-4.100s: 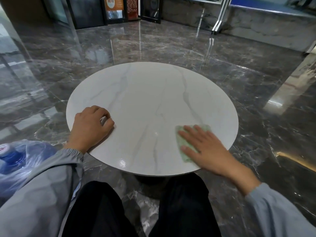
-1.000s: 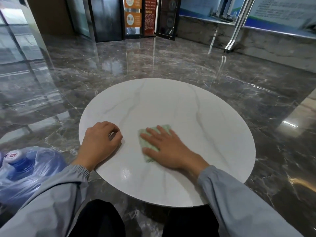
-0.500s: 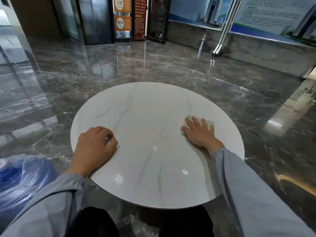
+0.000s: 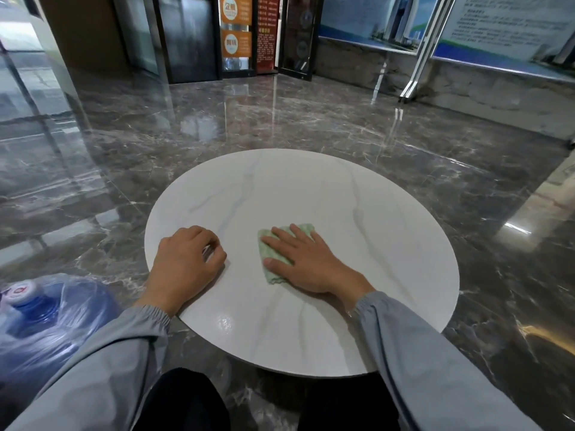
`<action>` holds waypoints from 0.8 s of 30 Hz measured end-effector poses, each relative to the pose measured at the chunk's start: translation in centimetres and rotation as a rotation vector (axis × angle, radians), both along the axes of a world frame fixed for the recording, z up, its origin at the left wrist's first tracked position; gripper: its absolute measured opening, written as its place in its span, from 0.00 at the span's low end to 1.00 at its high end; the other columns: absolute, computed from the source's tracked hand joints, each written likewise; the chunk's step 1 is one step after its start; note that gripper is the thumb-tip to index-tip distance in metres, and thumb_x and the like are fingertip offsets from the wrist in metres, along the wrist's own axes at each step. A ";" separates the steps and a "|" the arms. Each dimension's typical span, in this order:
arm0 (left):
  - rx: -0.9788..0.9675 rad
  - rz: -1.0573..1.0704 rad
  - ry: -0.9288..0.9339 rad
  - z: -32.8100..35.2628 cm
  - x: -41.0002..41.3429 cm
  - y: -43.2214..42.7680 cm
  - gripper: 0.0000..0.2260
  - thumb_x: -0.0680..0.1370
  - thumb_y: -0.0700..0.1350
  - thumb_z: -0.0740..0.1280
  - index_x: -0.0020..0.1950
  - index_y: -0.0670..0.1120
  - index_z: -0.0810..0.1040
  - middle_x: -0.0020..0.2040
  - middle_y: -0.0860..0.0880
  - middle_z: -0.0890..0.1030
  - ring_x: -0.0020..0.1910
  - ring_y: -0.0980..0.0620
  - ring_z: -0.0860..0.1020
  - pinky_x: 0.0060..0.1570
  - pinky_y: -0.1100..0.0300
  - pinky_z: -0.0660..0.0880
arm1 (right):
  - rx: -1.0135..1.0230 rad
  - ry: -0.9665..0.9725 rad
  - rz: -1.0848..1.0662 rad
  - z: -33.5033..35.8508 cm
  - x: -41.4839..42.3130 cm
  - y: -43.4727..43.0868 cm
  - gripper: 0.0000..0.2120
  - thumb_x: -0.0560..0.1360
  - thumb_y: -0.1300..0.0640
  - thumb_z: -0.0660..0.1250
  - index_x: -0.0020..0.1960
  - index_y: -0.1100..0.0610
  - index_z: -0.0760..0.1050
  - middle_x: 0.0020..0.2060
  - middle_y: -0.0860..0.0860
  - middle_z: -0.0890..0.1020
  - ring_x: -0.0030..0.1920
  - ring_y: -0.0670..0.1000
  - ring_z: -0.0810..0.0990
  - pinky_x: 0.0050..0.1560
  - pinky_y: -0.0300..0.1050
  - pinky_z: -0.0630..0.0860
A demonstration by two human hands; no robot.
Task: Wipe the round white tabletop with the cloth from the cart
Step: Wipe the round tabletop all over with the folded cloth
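A round white tabletop [image 4: 357, 194] with faint grey veins lies low in front of me. A folded pale green cloth [image 4: 271, 251] rests on it near the middle, a little to the near side. My right hand [image 4: 306, 262] presses flat on the cloth, fingers spread and pointing left and away, covering most of it. My left hand [image 4: 186, 264] rests on the tabletop's near left edge with its fingers curled into a loose fist, a short gap from the cloth. No cart is in view.
A blue water jug [image 4: 34, 318] wrapped in clear plastic stands on the floor at my left. Glossy dark marble floor [image 4: 311, 119] surrounds the table. Dark doors [image 4: 189, 38] and display boards [image 4: 504, 26] line the far wall. My dark-trousered knees [image 4: 186, 402] sit under the near edge.
My right hand has slid the cloth from the right side of the tabletop back toward the middle. The left hand has stayed on the left edge.
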State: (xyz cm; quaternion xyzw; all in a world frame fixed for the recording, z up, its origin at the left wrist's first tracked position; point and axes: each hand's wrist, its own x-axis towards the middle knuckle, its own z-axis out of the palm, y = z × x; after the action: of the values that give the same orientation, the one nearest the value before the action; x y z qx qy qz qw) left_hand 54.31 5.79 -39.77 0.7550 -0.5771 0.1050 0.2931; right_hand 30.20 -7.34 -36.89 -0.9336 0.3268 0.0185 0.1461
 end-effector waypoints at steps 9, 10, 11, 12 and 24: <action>0.014 0.015 0.009 -0.2 0.0 -0.1 0.13 0.75 0.57 0.61 0.45 0.52 0.81 0.46 0.56 0.81 0.47 0.49 0.77 0.47 0.53 0.66 | -0.057 0.090 -0.469 0.2 -9.7 -8.7 0.29 0.84 0.35 0.46 0.83 0.38 0.47 0.84 0.42 0.48 0.84 0.53 0.44 0.80 0.61 0.43; 0.011 0.016 0.012 -0.1 0.0 -0.2 0.13 0.75 0.57 0.60 0.45 0.52 0.81 0.46 0.56 0.81 0.47 0.49 0.77 0.47 0.53 0.66 | -0.062 0.093 -0.494 0.1 -10.0 -9.2 0.30 0.84 0.35 0.46 0.83 0.38 0.47 0.84 0.42 0.48 0.84 0.53 0.44 0.80 0.61 0.43; 0.008 0.017 0.015 -0.2 -0.1 -0.2 0.13 0.75 0.57 0.60 0.45 0.52 0.81 0.46 0.56 0.81 0.47 0.49 0.77 0.47 0.53 0.66 | -0.061 0.092 -0.511 0.0 -10.1 -9.6 0.30 0.83 0.34 0.46 0.83 0.38 0.47 0.84 0.42 0.48 0.84 0.54 0.44 0.80 0.62 0.43; 0.004 0.017 0.012 -0.2 -0.1 -0.2 0.13 0.75 0.57 0.61 0.45 0.52 0.81 0.45 0.56 0.81 0.46 0.49 0.77 0.47 0.53 0.66 | -0.056 0.090 -0.524 -0.1 -10.0 -9.7 0.30 0.83 0.34 0.46 0.83 0.38 0.47 0.84 0.42 0.48 0.84 0.54 0.44 0.80 0.62 0.43; -0.028 0.017 -0.015 -0.4 -0.2 -0.2 0.14 0.75 0.58 0.59 0.45 0.52 0.81 0.45 0.57 0.80 0.45 0.50 0.77 0.46 0.55 0.63 | -0.083 0.061 -0.078 -0.5 -0.7 -0.3 0.29 0.84 0.34 0.46 0.83 0.36 0.44 0.83 0.39 0.42 0.83 0.51 0.36 0.79 0.61 0.35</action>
State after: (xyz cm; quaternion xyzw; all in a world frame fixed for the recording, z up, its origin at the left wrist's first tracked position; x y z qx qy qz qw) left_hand 54.09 5.58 -40.12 0.7549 -0.5714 0.1211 0.2981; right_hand 29.54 -7.61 -37.40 -0.9243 0.3679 0.0277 0.0979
